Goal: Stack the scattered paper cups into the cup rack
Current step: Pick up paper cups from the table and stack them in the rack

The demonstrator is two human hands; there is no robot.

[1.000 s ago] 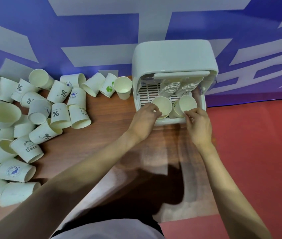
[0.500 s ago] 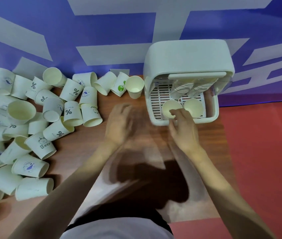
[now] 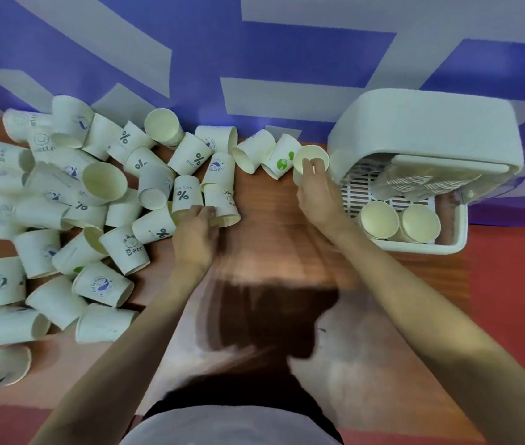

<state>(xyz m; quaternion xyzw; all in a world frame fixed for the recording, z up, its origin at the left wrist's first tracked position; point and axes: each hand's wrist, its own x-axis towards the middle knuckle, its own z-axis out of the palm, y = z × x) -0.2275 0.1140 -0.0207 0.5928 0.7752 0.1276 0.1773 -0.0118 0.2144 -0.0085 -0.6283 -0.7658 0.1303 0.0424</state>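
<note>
1. Right hand [image 3: 317, 195] pinches the rim of an upright white paper cup [image 3: 311, 162] beside the white plastic cup rack [image 3: 428, 136].
2. Left hand [image 3: 195, 231] grips a toppled white paper cup with printed lettering [image 3: 222, 205] on the brown wooden worktop [image 3: 271, 239].

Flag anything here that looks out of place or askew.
Cups lie toppled in a heap on the table, most on their sides. Only two stacks sit in the rack. Nothing looks damaged or spilled.
</note>
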